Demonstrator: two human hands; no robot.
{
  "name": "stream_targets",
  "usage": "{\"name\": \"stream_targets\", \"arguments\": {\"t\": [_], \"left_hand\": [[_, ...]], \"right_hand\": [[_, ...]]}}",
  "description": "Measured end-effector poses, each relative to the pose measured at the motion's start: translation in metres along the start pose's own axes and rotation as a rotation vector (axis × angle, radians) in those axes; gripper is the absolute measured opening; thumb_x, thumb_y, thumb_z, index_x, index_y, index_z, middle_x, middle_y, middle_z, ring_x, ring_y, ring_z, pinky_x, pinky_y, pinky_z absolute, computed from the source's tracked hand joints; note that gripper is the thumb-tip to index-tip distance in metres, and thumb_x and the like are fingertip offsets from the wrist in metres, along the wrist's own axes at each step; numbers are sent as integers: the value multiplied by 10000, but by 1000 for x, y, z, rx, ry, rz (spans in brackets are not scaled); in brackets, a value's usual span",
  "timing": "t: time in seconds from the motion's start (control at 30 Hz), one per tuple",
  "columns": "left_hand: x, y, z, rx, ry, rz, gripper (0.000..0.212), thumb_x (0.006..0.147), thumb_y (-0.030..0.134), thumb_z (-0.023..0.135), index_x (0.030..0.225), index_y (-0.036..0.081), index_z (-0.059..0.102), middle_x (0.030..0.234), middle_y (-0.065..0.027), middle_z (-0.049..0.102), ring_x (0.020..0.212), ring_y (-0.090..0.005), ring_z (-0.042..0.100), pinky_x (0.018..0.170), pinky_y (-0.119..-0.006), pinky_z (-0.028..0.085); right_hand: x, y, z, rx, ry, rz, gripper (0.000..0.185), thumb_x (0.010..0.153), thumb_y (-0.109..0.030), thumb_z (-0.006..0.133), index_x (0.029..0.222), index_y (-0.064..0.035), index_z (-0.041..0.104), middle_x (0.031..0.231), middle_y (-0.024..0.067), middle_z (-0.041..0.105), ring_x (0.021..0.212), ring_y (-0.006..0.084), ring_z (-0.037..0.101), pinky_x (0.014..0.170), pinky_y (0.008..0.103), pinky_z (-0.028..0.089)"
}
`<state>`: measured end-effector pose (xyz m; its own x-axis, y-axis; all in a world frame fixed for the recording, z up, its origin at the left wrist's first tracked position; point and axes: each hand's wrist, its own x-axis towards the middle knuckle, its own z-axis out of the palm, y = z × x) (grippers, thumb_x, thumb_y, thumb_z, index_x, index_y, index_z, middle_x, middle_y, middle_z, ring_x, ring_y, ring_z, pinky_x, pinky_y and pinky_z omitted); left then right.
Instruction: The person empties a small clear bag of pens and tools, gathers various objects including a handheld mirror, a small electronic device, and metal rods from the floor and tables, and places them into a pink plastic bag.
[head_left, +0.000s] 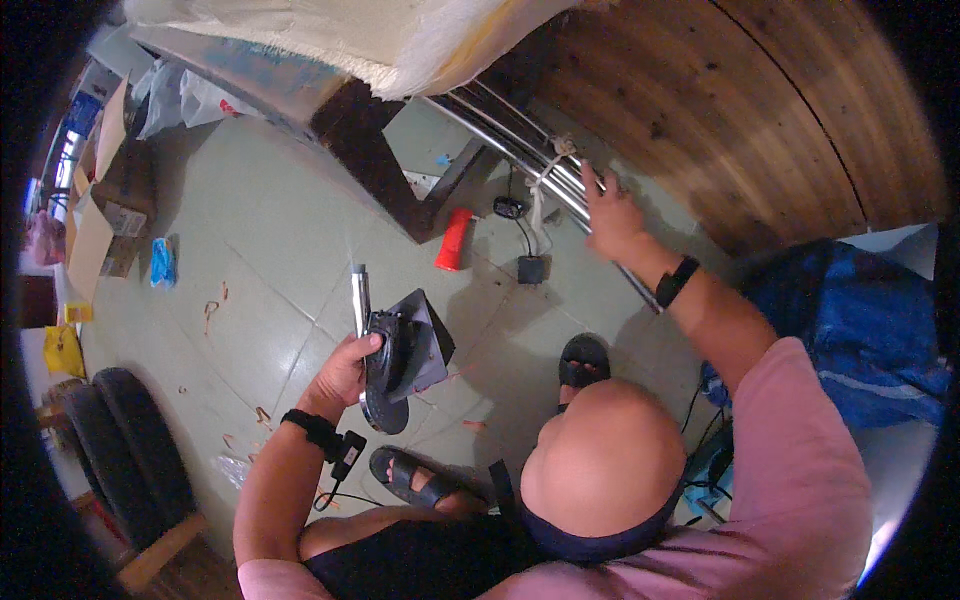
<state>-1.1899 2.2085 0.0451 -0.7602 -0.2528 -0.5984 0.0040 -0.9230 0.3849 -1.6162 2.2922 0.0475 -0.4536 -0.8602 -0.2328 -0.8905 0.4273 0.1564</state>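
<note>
My left hand (347, 373) grips a cluster of loose metal parts above the floor. Among them are a short chrome tube (359, 296) standing up, a dark round part (390, 349), a grey angular metal plate (429, 358) and a disc with a shiny rim (387, 414). Farther off to the right, my right hand (616, 217) is on a bundle of long chrome tubes (517, 154), its fingers over the tubes. A pale cord (553, 166) ties the bundle just beyond my fingertips. The tubes' far ends are hidden under a pale padded cover.
A dark angular metal frame (420, 214) stands ahead under the pale padded cover (420, 52). On the tiled floor are a red plastic object (454, 240), a black adapter (531, 269) and a cable. Wooden boards (675, 112) rise right; tyres (142, 450) and cartons (97, 240) stand left.
</note>
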Motion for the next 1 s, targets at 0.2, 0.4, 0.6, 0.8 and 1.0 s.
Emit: {"name": "stream_targets", "arguments": {"t": [0.2,0.4,0.6,0.8,1.0], "left_hand": [[-4,6,13,29,7,29,500,814,281,726,1183,-23,578,1000,-139,703,866,-257,711,818,-433,590],[-4,6,14,26,46,-5,502,811,284,734,1174,-26,577,1007,-139,695,868,-250,705,824,-407,585],[-4,7,7,36,46,-14,514,814,280,731,1187,-31,562,1026,-147,689,893,-252,700,845,-421,577],[3,7,7,42,55,-1,489,818,276,724,1170,-31,577,1006,-140,696,887,-251,702,852,-418,575],[-7,3,0,33,99,-13,500,816,293,722,1170,-32,581,1014,-136,697,885,-249,701,849,-416,576]], "right_hand": [[63,90,-46,180,-508,-138,637,698,-279,736,1243,-4,556,992,191,676,903,287,640,779,396,519],[103,203,-79,163,-541,-78,524,747,-351,654,1121,16,643,981,161,678,861,243,622,780,397,493],[105,236,-3,22,-252,-34,527,679,-270,662,1114,24,620,1046,262,654,963,366,643,834,437,504],[116,281,75,-250,-344,-69,357,688,-266,603,912,-14,719,956,187,698,924,341,669,789,451,525],[107,156,74,-191,-100,-360,233,776,-194,555,858,-31,699,926,188,693,835,337,675,685,463,527]]}}
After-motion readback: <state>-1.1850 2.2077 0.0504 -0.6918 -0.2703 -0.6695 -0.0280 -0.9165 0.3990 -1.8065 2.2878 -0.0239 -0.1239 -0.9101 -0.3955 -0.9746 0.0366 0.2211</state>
